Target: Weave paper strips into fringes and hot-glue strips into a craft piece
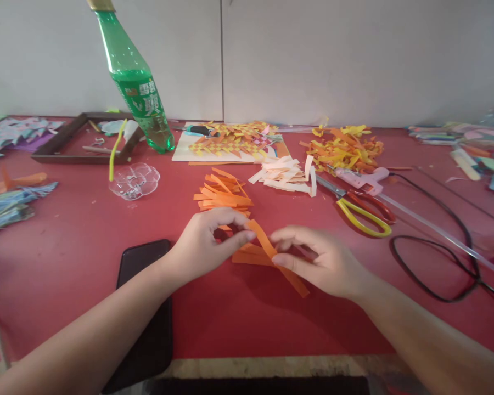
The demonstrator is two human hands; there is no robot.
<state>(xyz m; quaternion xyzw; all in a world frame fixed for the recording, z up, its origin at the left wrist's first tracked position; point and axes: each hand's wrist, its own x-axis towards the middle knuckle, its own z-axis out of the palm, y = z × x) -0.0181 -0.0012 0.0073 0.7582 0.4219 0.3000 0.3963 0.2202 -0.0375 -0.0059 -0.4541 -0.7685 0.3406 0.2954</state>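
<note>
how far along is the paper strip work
Partway, it seems. Looks done: the checkered orange-and-yellow weave. In hand: one orange strip, between left hand and right hand. Probably left: the loose orange strips and pale strips, lying unwoven in piles.

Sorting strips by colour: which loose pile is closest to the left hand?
The all-orange pile, directly beyond the left hand; the pinkish-white pile and the orange-and-yellow pile lie farther off, to the right.

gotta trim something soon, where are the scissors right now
In the head view, the scissors lie on the red tabletop, beyond the right hand, just nearer than the pink glue gun.
</note>
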